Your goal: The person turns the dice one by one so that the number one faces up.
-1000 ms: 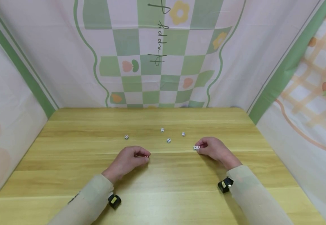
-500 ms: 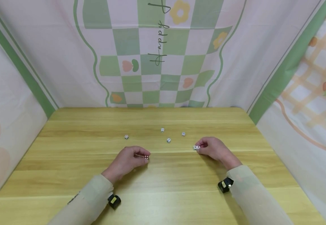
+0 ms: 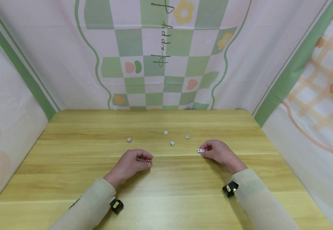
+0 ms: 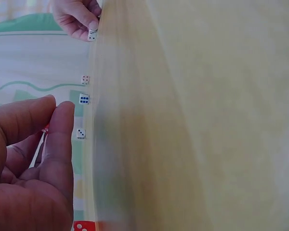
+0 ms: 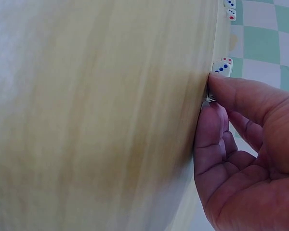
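My left hand (image 3: 132,163) pinches a red die (image 3: 148,161) with white pips between thumb and fingertips. In the left wrist view those fingers cover nearly all of it. A second red die (image 4: 84,225) lies on the table at that view's bottom edge. My right hand (image 3: 219,152) pinches a white die (image 3: 202,150) just at the tabletop. Another white die (image 3: 199,151) appears to sit right beside it; whether they touch I cannot tell. In the right wrist view, a white die with blue pips (image 5: 221,69) stands just past the fingertips.
Several white dice lie loose farther back on the wooden table (image 3: 166,198): a left one (image 3: 129,140), a back one (image 3: 165,132), a middle one (image 3: 172,143) and a right one (image 3: 187,137). A patterned curtain (image 3: 152,44) hangs behind the table's far edge.
The red die in my left fingers has turned, so more of its pipped face shows. That hand shifted very slightly left. My right hand and the loose dice have stayed put.
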Tool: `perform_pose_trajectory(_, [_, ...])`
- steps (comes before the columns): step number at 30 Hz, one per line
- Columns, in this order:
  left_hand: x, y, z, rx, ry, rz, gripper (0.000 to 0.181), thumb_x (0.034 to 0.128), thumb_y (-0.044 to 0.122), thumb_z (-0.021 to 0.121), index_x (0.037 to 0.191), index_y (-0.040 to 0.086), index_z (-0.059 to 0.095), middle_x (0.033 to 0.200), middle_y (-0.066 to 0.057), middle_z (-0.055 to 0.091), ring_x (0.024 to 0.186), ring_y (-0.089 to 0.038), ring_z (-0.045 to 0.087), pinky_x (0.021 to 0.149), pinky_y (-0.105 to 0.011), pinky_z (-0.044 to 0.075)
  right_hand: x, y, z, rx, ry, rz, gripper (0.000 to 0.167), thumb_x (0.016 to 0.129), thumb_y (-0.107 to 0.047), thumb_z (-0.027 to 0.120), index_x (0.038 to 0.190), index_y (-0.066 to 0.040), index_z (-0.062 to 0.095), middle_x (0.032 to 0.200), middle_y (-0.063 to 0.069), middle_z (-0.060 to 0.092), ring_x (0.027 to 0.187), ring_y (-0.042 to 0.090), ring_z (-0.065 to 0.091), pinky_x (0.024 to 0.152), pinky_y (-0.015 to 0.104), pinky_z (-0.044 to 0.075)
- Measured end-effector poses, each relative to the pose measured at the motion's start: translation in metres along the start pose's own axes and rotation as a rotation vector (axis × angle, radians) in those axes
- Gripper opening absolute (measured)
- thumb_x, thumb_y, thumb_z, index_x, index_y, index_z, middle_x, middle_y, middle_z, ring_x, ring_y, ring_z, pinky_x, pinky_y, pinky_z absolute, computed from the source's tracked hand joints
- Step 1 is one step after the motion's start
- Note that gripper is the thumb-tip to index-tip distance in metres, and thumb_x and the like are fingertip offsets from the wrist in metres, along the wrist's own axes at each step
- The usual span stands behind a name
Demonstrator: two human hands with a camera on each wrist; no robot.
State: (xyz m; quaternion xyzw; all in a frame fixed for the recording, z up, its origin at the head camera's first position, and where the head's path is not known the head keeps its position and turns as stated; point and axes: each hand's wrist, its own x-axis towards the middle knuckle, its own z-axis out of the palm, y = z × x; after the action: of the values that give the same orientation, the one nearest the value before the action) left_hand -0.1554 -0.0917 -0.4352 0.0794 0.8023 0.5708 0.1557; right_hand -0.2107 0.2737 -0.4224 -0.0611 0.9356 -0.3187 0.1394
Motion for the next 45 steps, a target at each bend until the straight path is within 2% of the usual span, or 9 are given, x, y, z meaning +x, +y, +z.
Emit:
perform_pose_trajectory(8, [-0.0007, 0.0004, -0.0001, 0.011, -0.002, -0.003, 0.022, 0.0933, 0.009, 0.077, 0.115, 0.007, 0.075, 0.111, -0.005, 0.074, 0.096, -0.017, 0.068, 0.082, -0.033, 0.059, -0.0003, -0.0003, 0.0000, 0.003, -0.005, 0.005, 0.013, 0.096, -0.017, 0.075, 0.106, -0.009, 0.074, 0.102, 0.006, 0.069, 0.092, 0.020, 0.059, 0.084, 0.036, 0.048])
perform_pose_trajectory(16, [0.0000, -0.0006, -0.0005, 0.034, 0.008, 0.019, 0.016, 0.0957, 0.013, 0.076, 0.111, 0.009, 0.076, 0.104, 0.000, 0.073, 0.094, -0.017, 0.065, 0.081, -0.031, 0.057, -0.0001, -0.0007, -0.0007, 0.007, -0.004, 0.015, 0.014, 0.096, -0.018, 0.075, 0.106, -0.009, 0.074, 0.103, 0.006, 0.069, 0.092, 0.020, 0.058, 0.084, 0.035, 0.048])
perform_pose_trajectory(26, [-0.0004, -0.0020, -0.0011, 0.000, -0.003, 0.039, 0.026, 0.0935, 0.006, 0.075, 0.120, 0.003, 0.072, 0.115, -0.011, 0.074, 0.100, -0.018, 0.069, 0.083, -0.028, 0.059, 0.0005, -0.0002, -0.0001, 0.006, 0.000, 0.000, 0.015, 0.095, -0.017, 0.075, 0.107, -0.008, 0.074, 0.103, 0.006, 0.069, 0.092, 0.020, 0.058, 0.083, 0.035, 0.048])
perform_pose_trajectory(36, [-0.0001, -0.0011, -0.0004, 0.037, -0.005, 0.034, 0.022, 0.0925, 0.007, 0.077, 0.114, 0.007, 0.074, 0.108, -0.005, 0.074, 0.096, -0.016, 0.067, 0.082, -0.029, 0.057, 0.0006, -0.0007, -0.0003, -0.003, 0.001, 0.005, 0.015, 0.095, -0.017, 0.075, 0.107, -0.008, 0.074, 0.102, 0.006, 0.069, 0.091, 0.020, 0.058, 0.082, 0.034, 0.047])
perform_pose_trajectory(45, [0.0000, -0.0022, -0.0001, 0.003, -0.011, 0.009, 0.024, 0.0917, 0.004, 0.076, 0.115, 0.006, 0.073, 0.113, -0.008, 0.073, 0.097, -0.018, 0.070, 0.082, -0.033, 0.059, 0.0010, 0.0007, 0.0000, -0.010, 0.004, 0.000, 0.015, 0.095, -0.017, 0.075, 0.107, -0.008, 0.075, 0.102, 0.006, 0.070, 0.091, 0.020, 0.059, 0.082, 0.034, 0.047])
